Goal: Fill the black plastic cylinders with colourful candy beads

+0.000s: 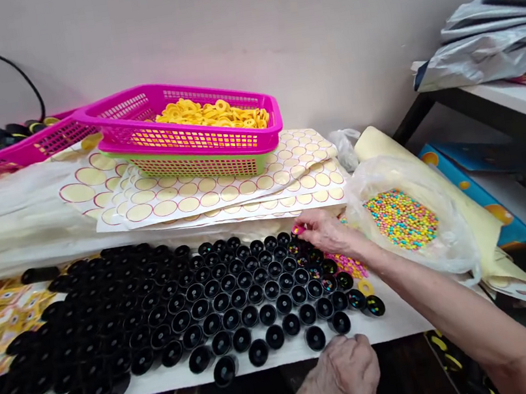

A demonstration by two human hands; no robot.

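Observation:
Rows of small black cups stand upright, their mouths up, over much of the white-covered table. Several at the right end have coloured beads or candies in them. At the far right of the rows, my right hand pinches a small pink cup-like piece over the black cups. Its exact kind is hard to make out. My left hand is curled into a fist at the near table edge, just below the closest cups; the inside of the fist is hidden. Loose pink and yellow pellets lie beneath my right forearm.
A clear plastic bag of coloured pellets lies open at the right. Behind the cups, a pink basket of yellow rings sits on a green basket and sheets of round stickers. Yellow packets lie at far left.

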